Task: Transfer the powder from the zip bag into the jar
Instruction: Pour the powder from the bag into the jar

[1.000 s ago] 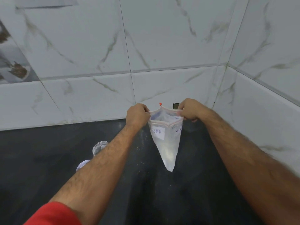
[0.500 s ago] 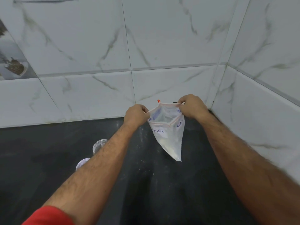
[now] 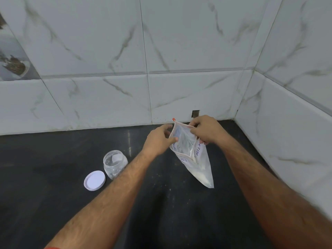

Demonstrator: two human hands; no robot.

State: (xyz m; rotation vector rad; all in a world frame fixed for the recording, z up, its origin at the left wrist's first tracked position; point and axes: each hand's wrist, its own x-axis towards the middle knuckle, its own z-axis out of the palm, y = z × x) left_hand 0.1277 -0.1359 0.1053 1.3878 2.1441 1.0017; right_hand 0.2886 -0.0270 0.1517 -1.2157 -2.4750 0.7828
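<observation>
Kitchen corner: marble-look wall tiles (image 3: 107,42), black countertop (image 3: 45,177).

Zip bag: I see the zip bag (image 3: 194,155) mid-frame, mouth spread open, white powder (image 3: 202,177) low inside.
Hands: my left hand (image 3: 159,139) and right hand (image 3: 206,131) pinch its rim.
Jar: open jar (image 3: 115,163) left of centre on the dark desk (image 3: 53,168), lid (image 3: 94,180) just beside it.

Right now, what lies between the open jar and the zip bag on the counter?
In the head view, the person's left forearm crosses between the jar and the zip bag; otherwise only dark countertop.
</observation>
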